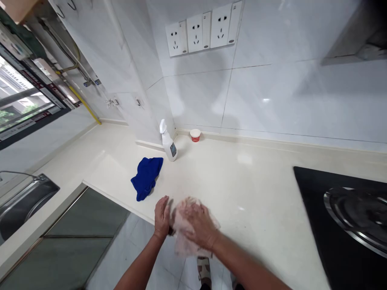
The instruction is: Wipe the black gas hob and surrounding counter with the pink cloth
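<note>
"While the right hand [201, 225] lies over the rumpled, pale pink fabric cloth [183, 245], what's the left up to?"

"Right beside it! The left hand [162, 215] is loosely open, fingers up and slightly curved, nothing visible in its grasp. Whether it touches the cloth, I can't tell."

"And the right, is it gripping?"

"Fingers spread across the top, but there's blur; can't tell if they're pinching any fabric."

"Where exactly is that cloth?"

"At the front edge of the glossy cream countertop [256, 193], its lower part seeming to hang past the rim. The bunched, deep-blue cloth [147, 177] lies farther left, near the white plastic spray bottle [169, 147]."

"Your call on the step?"

"I'd judge it a wipe, or a gathering-up of the cloth, right there at the edge."

"And the next move calls for?"

"Flat, even palm pressure if it's a wipe; if it's a gathering, the left hand closing on the near side so that loose hem doesn't slip off."
</note>
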A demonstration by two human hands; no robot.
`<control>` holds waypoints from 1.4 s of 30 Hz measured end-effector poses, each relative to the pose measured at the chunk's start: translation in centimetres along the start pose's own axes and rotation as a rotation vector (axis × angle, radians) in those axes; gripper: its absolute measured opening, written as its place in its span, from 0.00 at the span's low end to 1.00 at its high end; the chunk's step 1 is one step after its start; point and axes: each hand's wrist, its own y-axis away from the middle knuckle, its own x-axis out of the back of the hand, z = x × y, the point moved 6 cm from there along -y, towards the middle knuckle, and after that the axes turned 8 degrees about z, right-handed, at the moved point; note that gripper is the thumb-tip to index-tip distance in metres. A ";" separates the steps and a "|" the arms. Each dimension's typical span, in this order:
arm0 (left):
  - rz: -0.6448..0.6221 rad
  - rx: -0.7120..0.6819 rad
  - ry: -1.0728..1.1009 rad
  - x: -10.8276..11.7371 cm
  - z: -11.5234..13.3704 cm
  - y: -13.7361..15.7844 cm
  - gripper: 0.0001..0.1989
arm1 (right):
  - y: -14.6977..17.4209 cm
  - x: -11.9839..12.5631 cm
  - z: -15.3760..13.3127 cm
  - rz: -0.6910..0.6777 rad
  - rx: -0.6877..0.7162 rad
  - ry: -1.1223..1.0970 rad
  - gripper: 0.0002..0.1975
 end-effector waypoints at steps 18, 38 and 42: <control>-0.166 0.016 -0.121 -0.9 2.1 -1.4 0.19 | 9.2 1.0 -2.4 0.119 0.042 0.233 0.27; -0.374 -0.025 -0.401 -11.7 19.2 4.3 0.24 | 48.5 20.9 17.6 0.212 -0.551 0.612 0.28; -0.395 -0.039 -0.507 -11.9 19.6 3.9 0.26 | 57.0 27.0 21.1 0.298 -0.812 0.786 0.26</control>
